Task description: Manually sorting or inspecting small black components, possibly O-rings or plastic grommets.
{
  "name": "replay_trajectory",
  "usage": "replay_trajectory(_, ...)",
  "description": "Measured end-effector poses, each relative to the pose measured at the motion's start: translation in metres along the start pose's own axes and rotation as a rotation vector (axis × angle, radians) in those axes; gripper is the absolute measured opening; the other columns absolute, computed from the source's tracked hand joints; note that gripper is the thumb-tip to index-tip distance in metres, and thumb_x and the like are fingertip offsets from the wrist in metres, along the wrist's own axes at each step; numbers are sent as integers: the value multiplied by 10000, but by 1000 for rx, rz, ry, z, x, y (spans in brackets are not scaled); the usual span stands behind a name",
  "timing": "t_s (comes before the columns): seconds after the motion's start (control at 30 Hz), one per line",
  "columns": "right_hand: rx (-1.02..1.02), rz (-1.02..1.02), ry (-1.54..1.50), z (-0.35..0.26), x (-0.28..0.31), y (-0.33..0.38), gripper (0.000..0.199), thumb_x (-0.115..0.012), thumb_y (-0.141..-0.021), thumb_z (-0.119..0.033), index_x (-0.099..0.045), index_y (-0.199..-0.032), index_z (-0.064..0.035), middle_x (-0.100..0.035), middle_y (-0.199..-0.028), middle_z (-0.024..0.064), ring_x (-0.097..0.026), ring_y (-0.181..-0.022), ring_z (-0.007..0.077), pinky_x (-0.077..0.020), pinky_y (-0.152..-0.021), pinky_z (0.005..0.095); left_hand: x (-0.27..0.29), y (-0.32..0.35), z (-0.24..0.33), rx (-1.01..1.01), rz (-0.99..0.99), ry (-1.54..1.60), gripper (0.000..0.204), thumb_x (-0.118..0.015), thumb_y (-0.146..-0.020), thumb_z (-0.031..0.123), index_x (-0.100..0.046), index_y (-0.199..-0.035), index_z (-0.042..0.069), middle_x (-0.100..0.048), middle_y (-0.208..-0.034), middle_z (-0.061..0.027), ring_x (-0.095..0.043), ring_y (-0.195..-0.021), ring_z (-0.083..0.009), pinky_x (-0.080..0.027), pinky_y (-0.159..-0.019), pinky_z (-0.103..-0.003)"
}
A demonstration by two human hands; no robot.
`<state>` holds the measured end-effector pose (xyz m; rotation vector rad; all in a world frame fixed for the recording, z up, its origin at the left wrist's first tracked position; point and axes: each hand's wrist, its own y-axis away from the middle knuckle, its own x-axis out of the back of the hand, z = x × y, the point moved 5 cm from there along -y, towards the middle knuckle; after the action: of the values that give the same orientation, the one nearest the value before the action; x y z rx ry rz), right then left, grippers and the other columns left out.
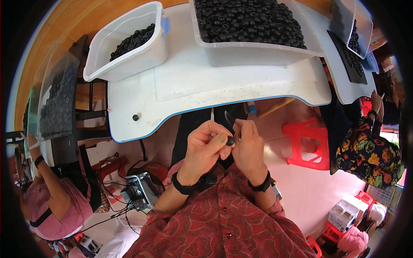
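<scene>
Above my lap and just off the table's near edge, my left hand [204,148] pinches a small round black piece [230,140] between thumb and fingers. My right hand [249,150] is closed close beside it, around a slim tool with a dark, curved, pointed blade [229,116] that looks like a small knife. Its handle is hidden in the fist. Past my left fingers a thin pale strip [212,113] shows, too small to name. A single black piece [135,117] lies on the white table [180,92] toward its left end.
A large clear bin [254,55] heaped with black ring-like pieces stands on the table. Left of it, a white tub [124,64] holds fewer. A red stool [306,144] stands at right. People work at both sides. Cables [116,202] run across the floor at left.
</scene>
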<state>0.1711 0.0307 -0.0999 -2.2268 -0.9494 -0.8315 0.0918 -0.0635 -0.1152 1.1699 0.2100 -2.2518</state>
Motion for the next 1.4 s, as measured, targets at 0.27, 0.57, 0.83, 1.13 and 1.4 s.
replay_trajectory(0.27,-276,-5,-487,5,14,1,147,-584,-922,-60,-605,-1049,10,-645,-859,121,-637,-731,179,-491,-665,291,-2,-5,3,-23,-31,48,107,-588,-955,119,-584,-961,12,-642,-833,-95,-530,-611,-98,-416,-527,-233)
replay_trajectory(0.57,-118,81,-826,-8,14,3,157,-667,-878,-15,-629,-1028,8,-583,-911,49,-578,-774,84,-469,-658,213,3,-4,-2,-11,121,-116,103,-608,-947,132,-594,-960,31,-583,-700,-17,-527,-578,-78,-426,-523,-211)
replay_trajectory(0.83,-89,163,-709,-15,15,3,69,-654,-880,-6,-604,-926,5,-570,-890,70,-579,-706,104,-474,-599,236,1,-3,-5,-7,170,-91,135,-591,-955,118,-618,-1036,12,-581,-716,-7,-525,-606,-68,-437,-545,-204)
replay_trajectory(1.13,-171,133,-963,-13,5,7,87,-608,-913,0,-547,-970,22,-611,-812,78,-605,-713,111,-510,-642,238,2,-4,-4,-38,156,-76,224,-581,-963,132,-640,-1140,9,-591,-764,3,-532,-666,-55,-452,-601,-188)
replay_trajectory(1.4,-411,0,-1035,-6,14,5,108,-628,-927,-83,-580,-960,7,-597,-740,29,-524,-587,46,-412,-517,188,4,-3,-7,-2,45,-144,207,-591,-954,130,-654,-1124,29,-617,-774,-13,-526,-606,-63,-437,-543,-193)
